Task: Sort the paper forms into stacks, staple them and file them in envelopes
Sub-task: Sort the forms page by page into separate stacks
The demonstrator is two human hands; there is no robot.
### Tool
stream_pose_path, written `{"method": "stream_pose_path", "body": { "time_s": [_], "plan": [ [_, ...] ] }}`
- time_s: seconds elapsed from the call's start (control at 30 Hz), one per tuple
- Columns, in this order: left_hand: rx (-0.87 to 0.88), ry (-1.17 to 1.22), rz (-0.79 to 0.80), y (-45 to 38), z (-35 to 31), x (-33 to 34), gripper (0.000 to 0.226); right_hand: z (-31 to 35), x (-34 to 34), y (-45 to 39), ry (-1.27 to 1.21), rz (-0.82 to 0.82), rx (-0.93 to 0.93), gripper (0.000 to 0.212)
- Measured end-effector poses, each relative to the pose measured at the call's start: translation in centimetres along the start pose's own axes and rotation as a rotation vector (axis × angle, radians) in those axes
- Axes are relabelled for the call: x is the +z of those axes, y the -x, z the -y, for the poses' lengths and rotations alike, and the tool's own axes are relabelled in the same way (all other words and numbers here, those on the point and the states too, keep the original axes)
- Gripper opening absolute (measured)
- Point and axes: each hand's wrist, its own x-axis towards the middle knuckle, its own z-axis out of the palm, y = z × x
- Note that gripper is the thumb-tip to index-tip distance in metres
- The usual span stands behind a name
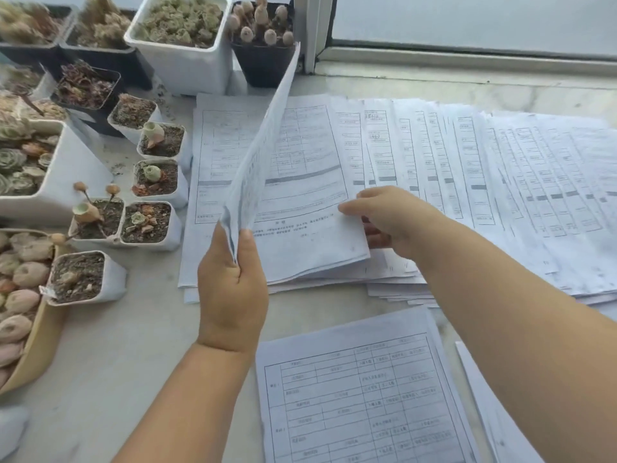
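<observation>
Head view: the left hand (232, 289) grips a thin sheaf of forms (263, 138) by its bottom edge, thumb and fingers pinched round it, holding it upright and edge-on above the desk (127, 345). The right hand (387, 218) pinches the lower right corner of the top sheet (300, 208) of a stack lying flat. Fanned forms (500, 182) spread to the right; another stack (360, 396) lies nearer. Potted succulents (150, 182) crowd the left side.

L hand (232, 289) raised, thumb+fingers pinched; R hand (390, 218) reaching fwd, fingers curled down.
</observation>
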Motion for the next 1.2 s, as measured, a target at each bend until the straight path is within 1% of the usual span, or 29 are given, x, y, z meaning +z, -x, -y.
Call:
{"method": "stream_pose_path", "body": {
  "time_s": [0.07, 0.13, 0.23, 0.3, 0.4, 0.47, 0.53, 0.6, 0.63, 0.67, 0.73, 0.8, 0.83, 0.9, 0.93, 1.0, 1.1, 1.2],
  "plan": [
    [-0.005, -0.018, 0.023, -0.1, 0.3, -0.1, 0.045, -0.4, -0.7, 0.0, 0.017, -0.018, -0.01, 0.023],
    [-0.002, -0.024, 0.053, -0.1, 0.3, 0.0, 0.043, -1.3, -0.8, -0.5, 0.092, -0.079, -0.041, 0.03],
    [0.052, -0.017, 0.1, -0.2, 0.0, 0.2, 0.036, -1.9, 0.2, -0.9, 0.197, -0.194, -0.082, 0.027],
    [0.071, -0.019, 0.132, -0.3, 0.2, 0.4, 0.036, -1.8, 0.7, -0.8, 0.259, -0.217, -0.097, 0.025],
    [0.049, -0.031, 0.193, -0.5, 0.7, 0.6, 0.036, -1.6, 0.9, -0.5, 0.334, -0.256, -0.12, 0.031],
    [0.015, -0.041, 0.25, -0.4, 1.2, 0.7, 0.039, -1.5, 1.0, -0.5, 0.373, -0.268, -0.123, 0.033],
    [0.024, -0.085, 0.324, -0.4, 1.3, 0.7, 0.038, -1.2, 1.2, -0.3, 0.422, -0.265, -0.118, 0.036],
    [0.121, -0.228, 0.438, -0.5, 1.5, 0.7, 0.039, -1.2, 1.3, 0.0, 0.359, -0.277, -0.118, 0.037],
    [0.182, -0.354, 0.521, -0.7, 1.5, 0.7, 0.04, -1.4, 1.0, 0.2, 0.271, -0.309, -0.124, 0.036],
    [0.205, -0.485, 0.612, -0.8, 1.6, 0.7, 0.041, -1.8, 0.7, 0.8, 0.186, -0.361, -0.141, 0.031],
    [0.15, -0.653, 0.757, -1.0, 1.0, 0.5, 0.052, -3.1, -0.3, 3.0, 0.117, -0.507, -0.209, 0.018],
    [0.105, -0.695, 0.814, -1.4, 0.1, 0.3, 0.055, -5.2, -1.4, 6.1, 0.11, -0.603, -0.278, 0.016],
    [0.114, -0.722, 0.825, -1.5, -0.3, 0.4, 0.055, -6.4, -1.8, 8.0, 0.094, -0.604, -0.297, 0.015],
    [0.179, -0.766, 0.82, -1.1, -1.1, 0.1, 0.056, -9.1, -2.2, 11.4, 0.05, -0.552, -0.281, 0.014],
    [0.212, -0.755, 0.801, -0.3, -1.4, -0.2, 0.056, -10.6, -2.4, 12.9, 0.03, -0.524, -0.252, 0.014],
    [0.251, -0.661, 0.747, 2.6, -2.1, -1.1, 0.054, -13.7, -2.7, 15.6, 0.009, -0.479, -0.182, 0.014],
    [0.28, -0.557, 0.741, 10.3, -3.1, -2.9, 0.047, -18.6, -3.2, 19.4, 0.008, -0.439, -0.086, 0.014],
    [0.284, -0.481, 0.755, 19.6, -4.0, -3.9, 0.04, -22.6, -3.8, 22.2, -0.033, -0.417, -0.039, 0.014]
  ]
}}
